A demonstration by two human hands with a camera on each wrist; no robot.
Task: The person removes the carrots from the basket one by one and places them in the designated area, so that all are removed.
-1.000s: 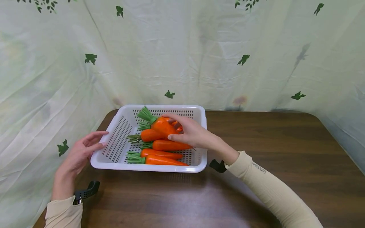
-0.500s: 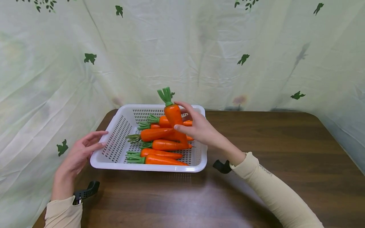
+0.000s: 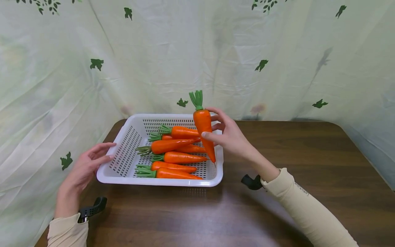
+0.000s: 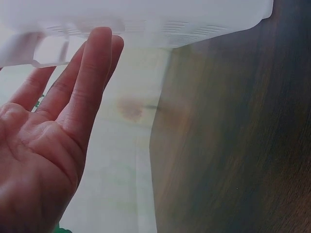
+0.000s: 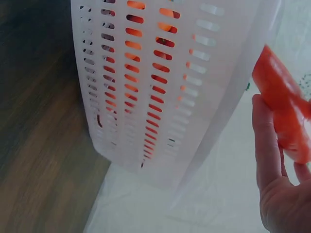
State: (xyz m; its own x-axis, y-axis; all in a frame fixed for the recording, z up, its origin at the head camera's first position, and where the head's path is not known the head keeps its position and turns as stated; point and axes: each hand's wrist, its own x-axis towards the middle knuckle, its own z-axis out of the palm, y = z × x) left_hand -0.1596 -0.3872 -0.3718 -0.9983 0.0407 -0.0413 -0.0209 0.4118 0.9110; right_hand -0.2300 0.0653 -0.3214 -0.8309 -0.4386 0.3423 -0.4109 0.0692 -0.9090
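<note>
My right hand [image 3: 234, 137] pinches an orange carrot [image 3: 202, 120] with a green top between thumb and fingers. It hangs nearly upright, top end up and tip down, over the right end of a white slotted plastic basket [image 3: 117, 180]. In the right wrist view the carrot [image 5: 286, 111] is beside the basket's rim. My left hand [image 3: 84, 168] touches the basket's left edge, fingers and thumb stretched out against it. Left wrist view: fingertips reach the basket's underside wall [image 4: 146, 19]. Several more carrots [image 3: 172, 145] lie in the basket, green tops leftward.
The basket stands on a dark brown wooden table [image 3: 293, 151], toward its back left. A pale curtain [image 3: 228, 61] with green leaf prints hangs behind the table and along its sides.
My right hand has lifted one carrot from the pile, turned it upright and moved it right, toward the basket's right end. My left hand stays at the left edge.
</note>
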